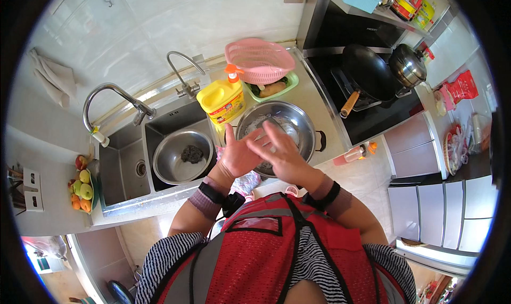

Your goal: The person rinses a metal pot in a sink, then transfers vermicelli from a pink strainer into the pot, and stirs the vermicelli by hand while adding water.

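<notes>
Both of my hands are raised above the near left part of a steel pot (307, 120) with black handles on the counter. My left hand (239, 154) is spread, palm showing, with nothing in it. Across its fingertips reach the spread fingers of my right hand (281, 152), also holding nothing; whether they touch I cannot tell. Whitish shreds and a pale, smooth thing lie in the pot, partly hidden by my hands. Left of them, a steel bowl (161, 160) in the sink holds a dark scouring pad (192, 154). A yellow detergent jug (221, 100) stands behind my left hand.
A pink colander (259, 60) and a green basket (293, 80) of vegetables sit behind the pot. Two faucets (111, 86) (187, 89) rise behind the double sink. At right, a wok (367, 72) and a lidded pot (408, 66) occupy the stove. Fruit (84, 178) lies left of the sink.
</notes>
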A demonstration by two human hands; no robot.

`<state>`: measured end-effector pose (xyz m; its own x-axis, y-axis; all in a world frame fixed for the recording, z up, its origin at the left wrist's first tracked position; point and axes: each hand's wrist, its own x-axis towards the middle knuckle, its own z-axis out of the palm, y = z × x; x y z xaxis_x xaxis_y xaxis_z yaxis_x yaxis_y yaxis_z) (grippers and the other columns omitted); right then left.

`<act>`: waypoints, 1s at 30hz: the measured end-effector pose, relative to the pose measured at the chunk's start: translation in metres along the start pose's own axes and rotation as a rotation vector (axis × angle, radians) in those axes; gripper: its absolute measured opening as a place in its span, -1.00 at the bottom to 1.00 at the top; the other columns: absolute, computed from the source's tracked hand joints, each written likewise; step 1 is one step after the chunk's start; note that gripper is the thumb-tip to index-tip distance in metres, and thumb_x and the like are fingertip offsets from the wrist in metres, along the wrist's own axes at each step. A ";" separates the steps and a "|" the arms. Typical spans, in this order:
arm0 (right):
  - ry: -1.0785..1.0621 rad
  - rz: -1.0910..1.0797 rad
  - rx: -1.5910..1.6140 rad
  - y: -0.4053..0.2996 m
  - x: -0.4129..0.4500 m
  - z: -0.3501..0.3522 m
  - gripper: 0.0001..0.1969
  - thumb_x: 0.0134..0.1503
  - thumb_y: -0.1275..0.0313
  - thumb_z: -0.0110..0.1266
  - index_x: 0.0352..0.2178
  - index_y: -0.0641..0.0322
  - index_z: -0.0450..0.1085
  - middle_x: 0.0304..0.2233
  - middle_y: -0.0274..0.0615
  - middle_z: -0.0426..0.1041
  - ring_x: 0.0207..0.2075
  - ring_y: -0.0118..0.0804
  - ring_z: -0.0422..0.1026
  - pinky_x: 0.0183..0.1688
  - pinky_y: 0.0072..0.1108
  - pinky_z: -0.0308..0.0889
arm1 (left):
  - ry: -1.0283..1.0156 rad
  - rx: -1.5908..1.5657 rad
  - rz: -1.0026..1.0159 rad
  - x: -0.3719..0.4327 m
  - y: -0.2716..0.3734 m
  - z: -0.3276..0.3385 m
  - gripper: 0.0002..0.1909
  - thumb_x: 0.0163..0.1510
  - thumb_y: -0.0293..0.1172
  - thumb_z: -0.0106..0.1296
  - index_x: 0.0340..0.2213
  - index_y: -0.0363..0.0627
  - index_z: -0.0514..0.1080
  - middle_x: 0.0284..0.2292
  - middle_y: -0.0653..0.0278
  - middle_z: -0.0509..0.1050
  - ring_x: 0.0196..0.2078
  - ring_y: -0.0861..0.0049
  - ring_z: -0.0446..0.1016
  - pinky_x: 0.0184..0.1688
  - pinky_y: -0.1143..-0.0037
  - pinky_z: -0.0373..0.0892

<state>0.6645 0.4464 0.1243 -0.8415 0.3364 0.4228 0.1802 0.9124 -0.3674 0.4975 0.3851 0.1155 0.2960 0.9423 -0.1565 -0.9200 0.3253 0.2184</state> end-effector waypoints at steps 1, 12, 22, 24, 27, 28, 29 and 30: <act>-0.001 -0.001 0.000 0.001 0.000 0.000 -0.44 -0.10 0.61 -0.09 0.03 0.07 0.24 0.13 0.13 0.02 0.16 0.04 0.04 0.06 -0.09 0.01 | 0.000 0.000 0.001 0.000 -0.001 0.001 0.13 -0.20 0.58 -0.47 0.17 -0.11 -0.10 0.11 -0.01 0.11 0.17 0.12 0.07 0.19 0.12 -0.10; -0.019 0.127 -0.051 0.035 -0.017 0.024 -0.52 -0.11 0.52 0.01 -0.06 0.27 0.28 0.09 0.27 0.07 0.07 0.18 0.15 0.05 -0.25 0.09 | 0.026 0.003 -0.029 -0.005 -0.006 -0.006 0.12 -0.23 0.59 -0.42 0.21 0.10 -0.24 0.19 -0.16 -0.15 0.24 -0.03 -0.17 0.20 0.06 -0.19; 0.146 0.216 0.030 0.013 -0.010 -0.004 -0.34 -0.17 0.65 -0.03 0.07 0.08 0.18 0.05 0.17 0.13 0.04 0.09 0.19 0.03 -0.24 0.11 | 0.059 2.493 0.366 -0.019 -0.020 0.012 -0.30 -0.24 -0.15 0.23 0.01 0.12 0.30 0.23 0.07 -0.18 0.27 -0.01 -0.27 0.20 0.07 -0.15; 0.106 0.074 0.015 0.005 -0.007 0.000 -0.35 -0.17 0.65 -0.03 0.05 0.04 0.21 0.06 0.16 0.12 0.04 0.08 0.20 0.02 -0.23 0.12 | 0.054 2.526 0.377 -0.018 -0.020 0.009 -0.35 -0.22 -0.16 0.21 -0.01 0.10 0.33 0.22 0.05 -0.15 0.26 -0.01 -0.24 0.20 0.08 -0.13; 0.022 -0.039 -0.115 0.022 -0.020 0.011 -0.41 -0.18 0.58 0.03 -0.01 -0.03 0.29 0.08 0.15 0.11 0.08 0.06 0.17 0.03 -0.23 0.10 | -0.055 2.361 0.458 -0.017 -0.020 -0.005 -0.46 -0.19 -0.26 0.20 -0.08 0.03 0.38 0.19 -0.02 -0.05 0.24 0.02 -0.13 0.20 0.17 -0.06; 0.012 0.203 -0.222 0.037 -0.034 0.018 -0.41 -0.19 0.53 0.06 -0.01 -0.01 0.28 0.08 0.14 0.10 0.09 0.06 0.15 0.04 -0.23 0.09 | 0.006 2.143 0.328 -0.017 -0.020 -0.009 -0.50 -0.18 -0.30 0.19 -0.11 -0.02 0.40 0.16 -0.04 0.02 0.22 0.03 -0.05 0.18 0.22 0.00; 0.004 0.438 -0.325 0.050 -0.043 0.020 -0.41 -0.19 0.49 0.09 -0.01 0.02 0.28 0.09 0.14 0.10 0.10 0.06 0.13 0.05 -0.23 0.08 | 0.070 1.925 0.209 -0.019 -0.018 -0.013 -0.54 -0.17 -0.34 0.19 -0.14 -0.06 0.42 0.12 -0.07 0.09 0.19 0.05 0.04 0.16 0.27 0.07; 0.010 0.443 -0.334 0.061 -0.049 0.015 -0.41 -0.19 0.49 0.09 -0.01 0.02 0.28 0.09 0.14 0.10 0.10 0.06 0.13 0.05 -0.23 0.08 | 0.103 1.981 0.352 -0.022 -0.017 -0.020 -0.47 -0.15 -0.37 0.18 -0.08 -0.16 0.35 0.04 -0.07 0.23 0.11 0.07 0.19 0.09 0.33 0.17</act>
<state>0.7085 0.4823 0.0685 -0.6443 0.7052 0.2959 0.6685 0.7072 -0.2299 0.5015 0.3567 0.0959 0.1219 0.9882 0.0927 0.5973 -0.1477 0.7883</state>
